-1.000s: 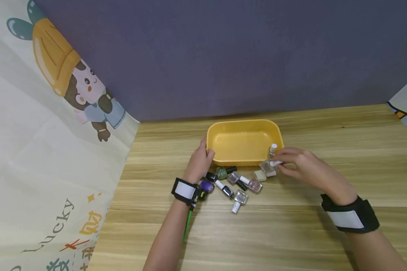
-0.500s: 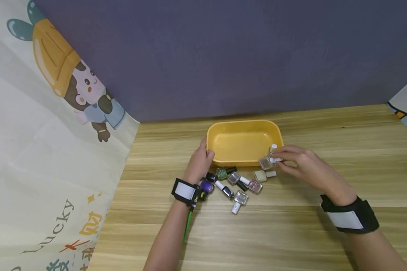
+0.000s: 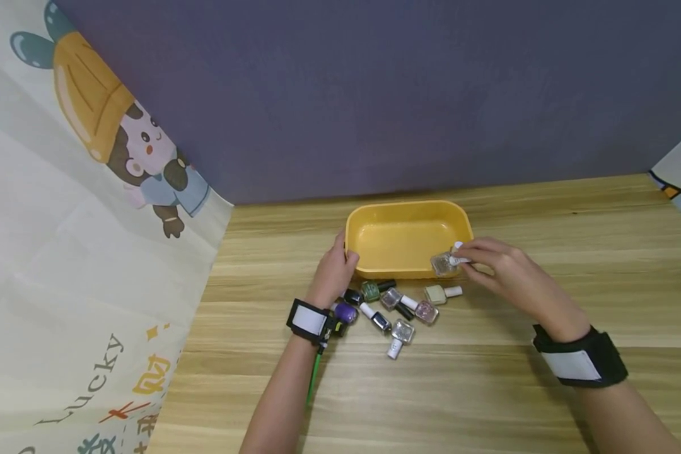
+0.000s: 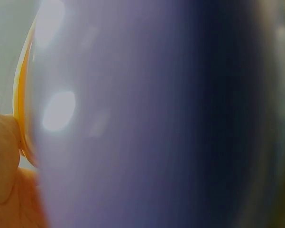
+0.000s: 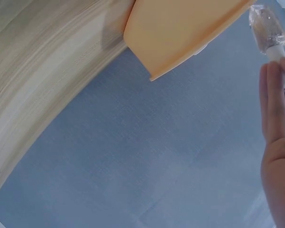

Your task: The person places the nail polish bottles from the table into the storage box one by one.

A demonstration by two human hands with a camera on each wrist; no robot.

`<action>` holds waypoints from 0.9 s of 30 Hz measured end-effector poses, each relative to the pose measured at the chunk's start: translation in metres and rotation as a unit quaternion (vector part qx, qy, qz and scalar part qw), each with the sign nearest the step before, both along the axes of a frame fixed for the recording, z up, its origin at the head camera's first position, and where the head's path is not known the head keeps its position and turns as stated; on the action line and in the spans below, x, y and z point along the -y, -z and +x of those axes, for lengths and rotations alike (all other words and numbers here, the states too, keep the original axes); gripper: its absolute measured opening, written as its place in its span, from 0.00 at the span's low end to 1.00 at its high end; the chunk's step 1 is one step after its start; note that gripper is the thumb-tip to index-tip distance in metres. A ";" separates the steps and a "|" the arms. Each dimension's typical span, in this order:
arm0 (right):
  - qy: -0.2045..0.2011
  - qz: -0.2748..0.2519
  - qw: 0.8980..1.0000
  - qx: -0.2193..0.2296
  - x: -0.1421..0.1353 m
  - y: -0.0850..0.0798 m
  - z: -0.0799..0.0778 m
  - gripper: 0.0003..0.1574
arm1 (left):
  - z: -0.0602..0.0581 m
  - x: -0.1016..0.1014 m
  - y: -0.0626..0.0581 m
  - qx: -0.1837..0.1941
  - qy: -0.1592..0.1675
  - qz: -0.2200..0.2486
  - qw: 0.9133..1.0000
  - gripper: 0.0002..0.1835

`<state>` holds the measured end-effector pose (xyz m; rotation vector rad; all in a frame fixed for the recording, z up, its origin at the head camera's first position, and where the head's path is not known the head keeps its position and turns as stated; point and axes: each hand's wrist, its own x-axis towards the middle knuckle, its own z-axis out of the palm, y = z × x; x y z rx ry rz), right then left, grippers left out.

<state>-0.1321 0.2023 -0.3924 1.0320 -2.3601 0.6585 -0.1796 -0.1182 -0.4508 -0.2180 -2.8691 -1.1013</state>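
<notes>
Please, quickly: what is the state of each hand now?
Left hand: closed, gripping the yellow tray at its left end.
Right hand: closed, pinching a glittery bottle by its white cap.

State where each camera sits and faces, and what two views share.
Head: worn on the head, facing forward and down at the yellow tray; left hand, right hand and forearms show.
Left wrist: on that wrist, facing a blurred purple surface; left hand partly shows.
Right wrist: on that wrist, facing the tray; right hand shows.
Head and right wrist share the clear bottle.
</notes>
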 end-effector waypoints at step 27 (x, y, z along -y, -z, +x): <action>0.032 0.006 0.999 -0.003 0.004 0.018 -0.016 0.13 | 0.000 -0.003 0.001 -0.024 -0.002 -0.025 0.999 0.30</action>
